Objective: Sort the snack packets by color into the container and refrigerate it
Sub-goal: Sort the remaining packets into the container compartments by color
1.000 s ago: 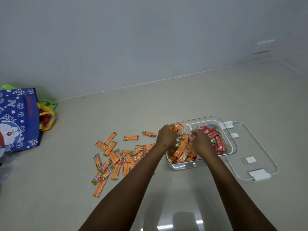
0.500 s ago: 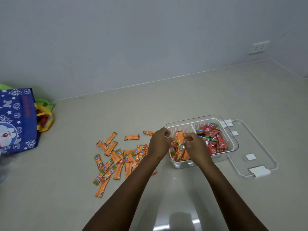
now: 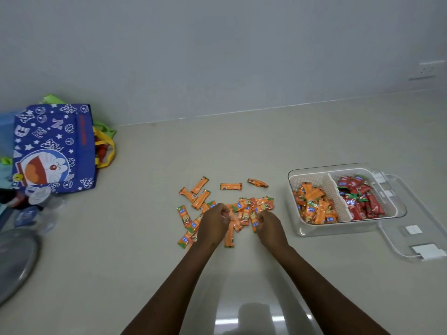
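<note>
Blue "aro" labels show on the orange packets [image 3: 225, 206] scattered mid-floor [image 3: 145, 274]. Both hands sit in the pile: the left hand [image 3: 214, 223] curls round packets, the right hand [image 3: 268, 223] pinches one. The clear container [image 3: 314, 232] stands right of the pile: orange left compartment, red packets [image 3: 360, 201] right. Its lid [image 3: 411, 240] lies beside. A blue cartoon bag [image 3: 52, 148] leans against the grey wall [image 3: 217, 56].

Orange packets [image 3: 231, 186] with green ends lie on a beige floor [image 3: 145, 238]. The clear box [image 3: 348, 228] holds orange and red packets [image 3: 362, 201]. The blue bag [image 3: 52, 151] carries white cartoon prints and yellow handles.
</note>
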### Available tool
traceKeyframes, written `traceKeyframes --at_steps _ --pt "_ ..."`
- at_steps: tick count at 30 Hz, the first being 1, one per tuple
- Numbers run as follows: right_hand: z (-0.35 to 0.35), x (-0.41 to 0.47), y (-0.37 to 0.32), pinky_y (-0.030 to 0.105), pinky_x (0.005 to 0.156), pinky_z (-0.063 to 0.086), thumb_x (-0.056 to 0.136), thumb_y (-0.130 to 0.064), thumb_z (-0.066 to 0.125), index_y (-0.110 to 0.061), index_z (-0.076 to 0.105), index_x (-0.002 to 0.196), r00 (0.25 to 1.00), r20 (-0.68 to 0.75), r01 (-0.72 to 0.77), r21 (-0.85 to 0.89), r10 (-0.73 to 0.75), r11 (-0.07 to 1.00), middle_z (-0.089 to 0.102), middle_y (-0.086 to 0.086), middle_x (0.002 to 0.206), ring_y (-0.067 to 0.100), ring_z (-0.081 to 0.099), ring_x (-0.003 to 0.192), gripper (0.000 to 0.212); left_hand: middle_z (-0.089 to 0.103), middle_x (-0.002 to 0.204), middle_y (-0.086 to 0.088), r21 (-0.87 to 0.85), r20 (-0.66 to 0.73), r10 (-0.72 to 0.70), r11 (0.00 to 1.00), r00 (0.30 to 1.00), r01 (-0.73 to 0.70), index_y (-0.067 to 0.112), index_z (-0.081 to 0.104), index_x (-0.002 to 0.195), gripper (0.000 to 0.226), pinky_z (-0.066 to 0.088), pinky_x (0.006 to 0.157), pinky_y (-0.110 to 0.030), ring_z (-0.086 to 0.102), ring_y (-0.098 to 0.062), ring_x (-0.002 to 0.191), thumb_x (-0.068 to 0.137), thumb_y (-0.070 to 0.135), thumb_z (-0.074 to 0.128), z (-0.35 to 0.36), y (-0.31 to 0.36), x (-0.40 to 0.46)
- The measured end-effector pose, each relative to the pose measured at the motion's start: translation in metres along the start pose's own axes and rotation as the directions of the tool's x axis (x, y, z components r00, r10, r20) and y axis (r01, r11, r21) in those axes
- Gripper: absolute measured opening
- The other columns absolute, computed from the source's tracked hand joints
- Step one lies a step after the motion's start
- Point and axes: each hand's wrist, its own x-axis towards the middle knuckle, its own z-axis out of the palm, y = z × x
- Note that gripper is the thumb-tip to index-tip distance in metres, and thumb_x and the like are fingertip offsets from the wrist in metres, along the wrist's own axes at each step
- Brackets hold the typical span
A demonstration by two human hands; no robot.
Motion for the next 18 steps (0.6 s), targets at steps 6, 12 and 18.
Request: traceKeyframes --at_steps 6,12,18 --pt "0.024 0.025 0.014 0.036 0.084 0.05 0.085 -0.015 0.059 0.0 0.042 0.12 0.962 0.106 -0.241 -0.116 0.253 0.964 0.061 0.02 0.113 0.035 0.061 0.102 0.041 0.07 0.099 -0.003 0.045 -0.033 -0.138 0.989 0.99 0.139 0.014 0.065 0.1 0.014 0.044 0.07 -0.024 0.063 -0.019 0.091 0.092 0.014 0.053 -0.004 -0.039 0.006" --pt "0.007 0.02 0.015 0.026 0.074 0.042 0.089 -0.005 0.05 -0.006 0.056 0.092 0.874 0.251 -0.415 -0.061 0.416 0.908 0.063 0.02 0.113 0.031 0.062 0.103 0.007 0.064 0.115 -0.009 0.192 0.12 -0.16 0.972 0.98 0.135 0.009 0.052 0.12 0.041 0.049 0.085 -0.034 0.061 -0.027 0.108 0.088 0.031 0.064 0.035 -0.032 0.014" --pt "-0.002 0.007 0.016 0.035 0.058 0.048 0.089 0.003 0.044 -0.004 0.052 0.073 0.79 0.338 -0.61 0.509 0.511 0.607 0.057 0.016 0.068 0.025 0.057 0.061 0.019 0.061 0.123 -0.012 0.181 0.113 -0.184 0.97 0.976 0.162 0.005 0.048 0.13 0.034 0.049 0.093 -0.033 0.06 -0.026 0.114 0.096 0.01 0.046 0.06 -0.036 0.016"
